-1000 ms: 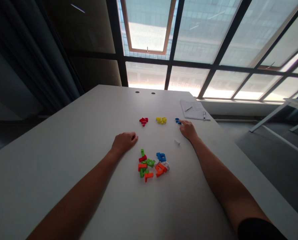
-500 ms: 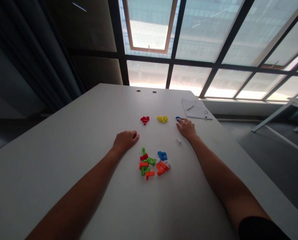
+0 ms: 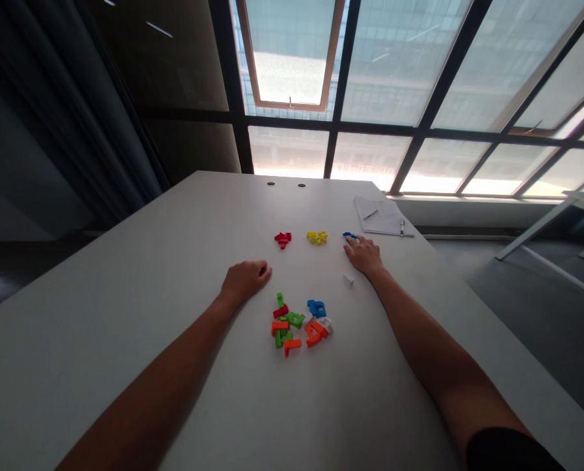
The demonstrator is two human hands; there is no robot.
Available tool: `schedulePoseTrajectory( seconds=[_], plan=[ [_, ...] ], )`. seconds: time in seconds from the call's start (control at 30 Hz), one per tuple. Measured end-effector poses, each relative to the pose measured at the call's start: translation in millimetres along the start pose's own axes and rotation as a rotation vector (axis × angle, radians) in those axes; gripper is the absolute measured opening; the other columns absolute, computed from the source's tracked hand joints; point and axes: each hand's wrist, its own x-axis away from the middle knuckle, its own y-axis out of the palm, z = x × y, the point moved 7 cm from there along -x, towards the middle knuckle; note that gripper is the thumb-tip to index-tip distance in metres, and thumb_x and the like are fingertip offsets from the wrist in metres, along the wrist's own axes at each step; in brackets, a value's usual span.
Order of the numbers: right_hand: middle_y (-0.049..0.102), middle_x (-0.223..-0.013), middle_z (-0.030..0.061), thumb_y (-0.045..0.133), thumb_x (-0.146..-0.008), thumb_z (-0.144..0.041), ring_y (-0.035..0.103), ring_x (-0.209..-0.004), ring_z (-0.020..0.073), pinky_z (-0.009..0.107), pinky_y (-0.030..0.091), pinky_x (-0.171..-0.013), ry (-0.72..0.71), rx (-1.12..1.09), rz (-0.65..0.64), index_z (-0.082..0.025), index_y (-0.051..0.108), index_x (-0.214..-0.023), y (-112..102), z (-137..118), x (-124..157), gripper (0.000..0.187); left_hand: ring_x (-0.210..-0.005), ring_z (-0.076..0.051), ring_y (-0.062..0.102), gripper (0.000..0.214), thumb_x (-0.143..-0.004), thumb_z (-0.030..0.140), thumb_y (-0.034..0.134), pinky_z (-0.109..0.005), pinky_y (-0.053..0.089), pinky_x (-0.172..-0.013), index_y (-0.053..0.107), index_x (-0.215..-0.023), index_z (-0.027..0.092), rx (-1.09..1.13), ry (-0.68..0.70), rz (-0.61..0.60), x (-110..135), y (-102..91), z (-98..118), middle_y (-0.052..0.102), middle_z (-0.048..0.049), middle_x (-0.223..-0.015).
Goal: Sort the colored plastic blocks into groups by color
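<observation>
A mixed pile of small plastic blocks (image 3: pixel 299 323), green, red, orange, blue and white, lies on the white table (image 3: pixel 125 314) between my forearms. Farther back sit a small red group (image 3: pixel 282 239), a yellow group (image 3: pixel 316 237) and a blue group (image 3: pixel 348 236). My right hand (image 3: pixel 364 254) rests on the table with its fingertips on the blue group; whether it grips a piece I cannot make out. My left hand (image 3: pixel 245 279) lies curled in a loose fist on the table, just left of the mixed pile, with nothing seen in it. A single white piece (image 3: pixel 348 279) lies near my right wrist.
A sheet of paper (image 3: pixel 380 216) with a pen (image 3: pixel 401 227) lies at the table's far right corner. Two cable holes (image 3: pixel 286 184) sit near the far edge. Big windows stand behind the table, and another table's legs (image 3: pixel 541 229) show at the right.
My right hand has drawn slightly back and to the left, so its fingers now cover more of the blue group. My left hand has stayed put.
</observation>
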Motion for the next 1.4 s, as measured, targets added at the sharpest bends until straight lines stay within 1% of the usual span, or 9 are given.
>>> schedulePoseTrajectory(
  seconds=[0.13,0.23,0.33,0.43,0.53,0.63,1.03,1.2,1.4],
  plan=[
    [0.051,-0.160,0.0176,0.051,-0.106,-0.043,0.053,-0.136,0.0384,0.054,0.045,-0.108,0.010,-0.049,0.094,-0.025,0.054,-0.156,-19,-5,3,0.054,-0.079,-0.026,0.070,0.043,-0.099,0.053,0.043,-0.032,0.038,-0.066,0.075,-0.090,0.025,0.019,-0.007,0.008,0,-0.2,-1,0.078,-0.0094,-0.090],
    [0.071,-0.136,0.0158,0.058,-0.101,-0.030,0.063,-0.123,0.0332,0.047,0.048,-0.105,-0.092,-0.178,0.110,-0.021,0.075,-0.130,-48,-26,5,0.034,-0.079,-0.027,0.070,0.042,-0.099,0.053,0.044,-0.033,0.038,-0.065,0.075,-0.089,0.026,0.034,-0.012,0.002,-1,0.0,-1,0.078,-0.0091,-0.089],
    [0.079,-0.104,0.0085,0.064,-0.097,-0.030,0.072,-0.094,0.0227,0.034,0.052,-0.091,-0.437,-0.442,-0.197,-0.020,0.081,-0.107,-67,-77,21,0.022,-0.079,-0.027,0.069,0.042,-0.098,0.053,0.044,-0.033,0.038,-0.065,0.075,-0.089,0.026,0.037,-0.013,-0.002,-1,-0.1,-1,0.078,-0.0090,-0.089],
    [0.080,-0.101,0.0037,0.075,-0.089,-0.040,0.073,-0.090,0.0203,0.029,0.053,-0.081,-0.732,-0.541,-0.648,-0.023,0.081,-0.109,-72,-127,61,0.027,-0.080,-0.027,0.070,0.042,-0.098,0.053,0.044,-0.033,0.039,-0.066,0.075,-0.090,0.025,0.042,-0.006,-0.003,0,-0.5,-1,0.078,-0.0091,-0.090],
    [0.079,-0.103,0.0023,0.084,-0.080,-0.036,0.072,-0.090,0.0192,0.027,0.052,-0.079,-0.798,-0.463,-0.894,-0.025,0.080,-0.116,-64,-146,90,0.037,-0.081,-0.027,0.070,0.042,-0.099,0.053,0.044,-0.033,0.041,-0.066,0.076,-0.091,0.025,0.047,-0.005,-0.007,0,-1.7,-1,0.078,-0.0093,-0.091],
    [0.079,-0.103,0.0025,0.087,-0.078,-0.032,0.072,-0.088,0.0185,0.027,0.051,-0.077,-0.747,-0.383,-0.940,-0.023,0.078,-0.117,-50,-145,94,0.041,-0.082,-0.027,0.071,0.042,-0.099,0.052,0.045,-0.032,0.041,-0.067,0.076,-0.092,0.025,0.047,-0.009,-0.014,1,-3.4,0,0.079,-0.0093,-0.092],
    [0.079,-0.093,0.0034,0.075,-0.085,-0.019,0.070,-0.082,0.0180,0.024,0.050,-0.074,-0.580,-0.368,-0.482,-0.020,0.080,-0.099,-39,-104,45,0.014,-0.082,-0.026,0.071,0.043,-0.100,0.052,0.044,-0.032,0.042,-0.068,0.077,-0.093,0.025,0.045,-0.001,-0.013,0,-1.8,0,0.079,-0.0094,-0.093],
    [0.080,-0.092,0.0043,0.069,-0.091,-0.023,0.074,-0.087,0.0198,0.027,0.052,-0.082,-0.358,-0.392,-0.140,-0.020,0.079,-0.101,-50,-64,16,0.014,-0.082,-0.026,0.071,0.043,-0.100,0.053,0.044,-0.033,0.041,-0.067,0.076,-0.092,0.025,0.050,-0.011,-0.018,0,-1.8,-1,0.079,-0.0092,-0.093],
    [0.082,-0.102,0.0059,0.065,-0.089,-0.028,0.075,-0.095,0.0243,0.032,0.054,-0.088,-0.005,-0.304,0.056,-0.022,0.080,-0.106,-42,-5,0,0.023,-0.082,-0.027,0.071,0.043,-0.100,0.054,0.044,-0.033,0.041,-0.067,0.076,-0.092,0.026,0.042,-0.007,-0.019,0,-2.0,0,0.079,-0.0096,-0.092]
  ],
)
